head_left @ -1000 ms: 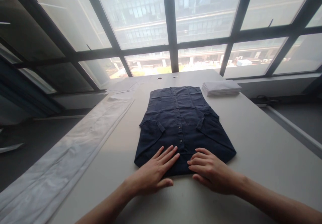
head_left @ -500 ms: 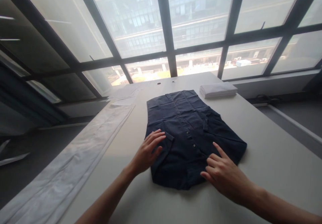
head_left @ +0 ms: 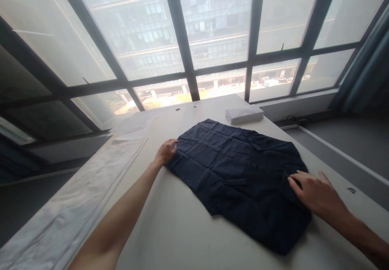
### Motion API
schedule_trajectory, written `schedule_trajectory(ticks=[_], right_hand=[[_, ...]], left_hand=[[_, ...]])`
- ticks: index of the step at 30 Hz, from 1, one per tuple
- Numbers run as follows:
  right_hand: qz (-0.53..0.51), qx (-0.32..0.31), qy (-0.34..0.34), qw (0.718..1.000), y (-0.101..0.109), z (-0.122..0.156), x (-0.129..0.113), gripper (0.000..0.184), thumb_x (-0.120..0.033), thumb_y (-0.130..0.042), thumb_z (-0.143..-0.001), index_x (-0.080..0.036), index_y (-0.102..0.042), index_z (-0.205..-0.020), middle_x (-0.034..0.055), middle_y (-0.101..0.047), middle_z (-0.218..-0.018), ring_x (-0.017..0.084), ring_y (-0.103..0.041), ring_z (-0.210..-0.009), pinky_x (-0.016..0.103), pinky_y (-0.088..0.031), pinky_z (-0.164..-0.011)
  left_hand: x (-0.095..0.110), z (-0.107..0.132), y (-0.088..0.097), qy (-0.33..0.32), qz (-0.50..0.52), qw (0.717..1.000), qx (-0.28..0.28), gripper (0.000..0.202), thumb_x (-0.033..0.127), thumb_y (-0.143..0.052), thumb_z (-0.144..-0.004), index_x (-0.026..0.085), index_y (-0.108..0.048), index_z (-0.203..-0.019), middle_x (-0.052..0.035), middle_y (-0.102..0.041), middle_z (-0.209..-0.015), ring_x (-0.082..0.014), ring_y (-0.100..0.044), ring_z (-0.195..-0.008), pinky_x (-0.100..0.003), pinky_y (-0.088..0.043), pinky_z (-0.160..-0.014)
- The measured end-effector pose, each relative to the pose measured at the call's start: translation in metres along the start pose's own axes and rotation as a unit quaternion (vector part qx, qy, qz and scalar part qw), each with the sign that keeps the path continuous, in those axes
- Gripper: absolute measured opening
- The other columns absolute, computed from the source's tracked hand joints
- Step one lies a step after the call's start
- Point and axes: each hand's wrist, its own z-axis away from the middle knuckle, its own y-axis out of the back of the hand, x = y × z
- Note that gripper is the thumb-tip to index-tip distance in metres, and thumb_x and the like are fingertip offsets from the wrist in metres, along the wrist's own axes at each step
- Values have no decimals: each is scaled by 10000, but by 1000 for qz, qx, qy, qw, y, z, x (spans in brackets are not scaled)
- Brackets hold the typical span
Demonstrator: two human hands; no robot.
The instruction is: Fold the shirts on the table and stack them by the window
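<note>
One navy button-front shirt [head_left: 231,169], pinched at opposite ends by left hand [head_left: 166,152] and right hand [head_left: 317,193], seemingly for even control.

The shirt [head_left: 240,169] is plain navy; the table [head_left: 170,233], cloth [head_left: 75,197] along its left edge and folded stack [head_left: 244,114] are white.

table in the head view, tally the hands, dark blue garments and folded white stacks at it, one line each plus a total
Hands: 2, the left hand and the right hand
Dark blue garment: 1
Folded white stack: 1, its layers too fine to count
Total: 4
</note>
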Motion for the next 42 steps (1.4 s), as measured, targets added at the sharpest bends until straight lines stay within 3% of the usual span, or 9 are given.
schedule_trajectory(ticks=[2, 4, 10, 15, 18, 23, 28, 34, 42], right_hand=[[-40, 12, -53, 998, -3, -4, -1, 395, -407, -409, -976, -198, -717, -1108, 132, -736, -1165, 331, -677, -1108, 577, -438, -1077], [-51, 28, -76, 995, -8, -7, -9, 484, -392, -344, -996, -142, -658, -1266, 151, -663, -1324, 303, -614, -1229, 472, -466, -1083], [51, -11, -125, 991, -41, 0, -33, 691, -460, -307, -1002, 19, -439, -1481, 257, -371, -1576, 384, -306, -1482, 559, -287, -1188], [91, -45, -118, 988, -55, 7, -33, 734, -493, -293, -999, 28, -408, -1503, 254, -317, -1603, 369, -236, -1512, 559, -202, -1216], [106, -57, -115, 986, -53, 6, -32, 732, -490, -278, -1000, 20, -404, -1509, 242, -311, -1609, 356, -230, -1516, 543, -200, -1219], [103, -72, -112, 986, -52, -3, -34, 714, -475, -286, -1000, 6, -403, -1515, 227, -310, -1613, 343, -227, -1519, 530, -192, -1226], [67, -78, -68, 992, -60, -22, -34, 705, -472, -312, -1001, -2, -393, -1520, 230, -290, -1618, 335, -219, -1523, 533, -197, -1227], [30, -89, 22, 995, -75, -60, -30, 689, -493, -336, -997, -63, -399, -1531, 209, -313, -1615, 323, -222, -1523, 529, -218, -1221], [-36, -140, 151, 978, -91, -123, -17, 706, -537, -379, -991, -95, -395, -1541, 188, -286, -1629, 306, -205, -1528, 511, -212, -1229]], left_hand=[[0, -20, -13, -5, -2, 1000, -17, 451, 310, -434, -934, 143, -605, -1316, -128, -634, -1342, -247, -562, -1289, -392, -415, -1144], [1, -39, -26, -11, -5, 999, -41, 518, 358, -400, -964, 132, -535, -1411, -125, -566, -1450, -240, -485, -1379, -389, -372, -1177], [-2, -79, -49, -10, -35, 990, -136, 574, 457, -388, -981, 209, -497, -1486, -48, -445, -1573, -251, -330, -1492, -415, -291, -1216], [-8, -75, -55, 6, -61, 979, -196, 644, 588, -316, -993, 267, -422, -1542, -40, -325, -1634, -274, -251, -1524, -492, -245, -1214], [-8, -68, -55, 21, -72, 975, -207, 656, 603, -242, -1007, 292, -349, -1574, -25, -236, -1666, -277, -166, -1547, -560, -179, -1217], [-9, -58, -47, 50, -88, 972, -213, 639, 594, -219, -1012, 327, -304, -1587, -10, -206, -1673, -291, -136, -1552, -652, -118, -1195], [-22, -31, -29, 88, -108, 969, -205, 637, 571, -224, -1011, 310, -310, -1587, -34, -216, -1670, -323, -172, -1541, -686, -153, -1171], [-36, 35, 3, 163, -137, 963, -165, 626, 560, -248, -1009, 297, -375, -1562, -84, -282, -1648, -369, -230, -1518, -734, -205, -1125], [-12, 139, 34, 300, -184, 926, -135, 601, 529, -237, -1023, 319, -332, -1578, -87, -272, -1655, -373, -238, -1513, -760, -201, -1105]])
